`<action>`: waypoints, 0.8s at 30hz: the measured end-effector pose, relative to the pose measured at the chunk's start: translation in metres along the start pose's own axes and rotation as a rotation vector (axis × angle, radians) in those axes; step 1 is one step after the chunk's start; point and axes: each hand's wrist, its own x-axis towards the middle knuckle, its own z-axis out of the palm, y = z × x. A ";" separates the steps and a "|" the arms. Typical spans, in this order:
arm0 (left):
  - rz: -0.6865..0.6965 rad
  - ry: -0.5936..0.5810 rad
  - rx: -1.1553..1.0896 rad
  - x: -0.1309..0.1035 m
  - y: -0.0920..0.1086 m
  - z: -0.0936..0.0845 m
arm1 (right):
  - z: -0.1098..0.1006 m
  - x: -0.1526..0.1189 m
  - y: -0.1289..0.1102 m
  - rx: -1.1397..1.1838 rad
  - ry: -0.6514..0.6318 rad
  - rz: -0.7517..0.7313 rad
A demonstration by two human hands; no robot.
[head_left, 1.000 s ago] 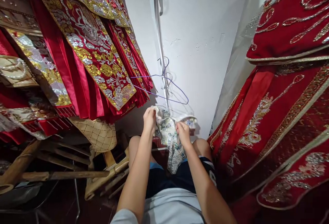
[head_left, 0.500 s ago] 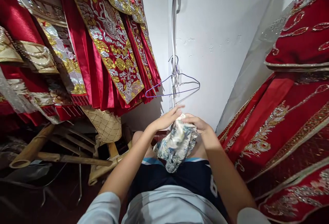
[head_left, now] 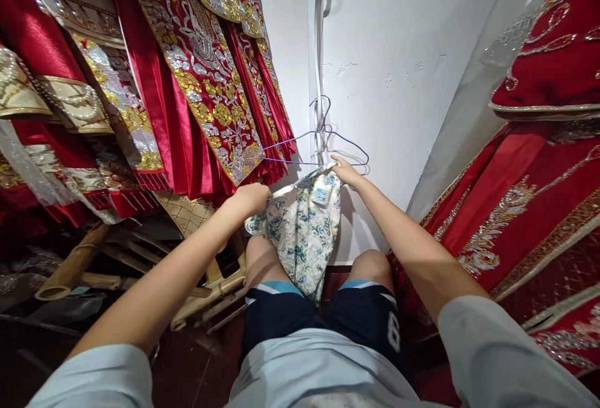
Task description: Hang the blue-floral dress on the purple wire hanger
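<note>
A white cloth point(head_left: 302, 227) with blue and green flowers hangs spread between my two hands, above my knees. My left hand point(head_left: 254, 198) is closed on its upper left corner. At the upper right corner, my right hand point(head_left: 345, 170) pinches the cloth's edge. Just above and behind the cloth, a thin purple hanger point(head_left: 300, 162) hangs by its hook from a white strip on the wall. The hanger's lower bar passes close to my right fingers; whether they touch cannot be made out.
Red garments with gold and silver embroidery point(head_left: 210, 95) hang on the left, over bamboo furniture point(head_left: 100, 280). More red beaded garments point(head_left: 529, 189) hang on the right. A white wall point(head_left: 389, 33) stands in front.
My hands have moved apart and up, the left one outward to the left. The cloth, bunched between them before, is now stretched open along its top edge.
</note>
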 end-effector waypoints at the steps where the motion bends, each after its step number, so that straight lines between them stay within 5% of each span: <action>1: -0.014 0.002 0.069 0.004 -0.003 -0.008 | 0.003 0.003 0.004 0.002 -0.024 0.015; 5: -0.067 0.012 0.131 0.011 -0.015 -0.024 | -0.004 -0.005 0.013 0.005 -0.042 -0.041; 9: -0.076 0.170 0.001 0.012 -0.023 -0.017 | -0.027 -0.025 0.010 -0.014 -0.031 -0.110; 13: 0.069 0.384 -0.125 0.024 -0.021 -0.004 | -0.050 -0.047 0.002 -0.007 -0.049 -0.146; 17: 0.193 0.516 -0.115 0.039 -0.012 -0.012 | -0.066 -0.058 -0.006 -0.074 -0.011 -0.167; 21: 0.268 0.454 -0.097 0.039 -0.014 -0.024 | -0.071 -0.060 -0.009 -0.306 0.084 -0.170; 24: 0.244 0.372 -0.284 0.031 -0.025 -0.022 | -0.068 -0.061 -0.010 -0.473 0.125 -0.159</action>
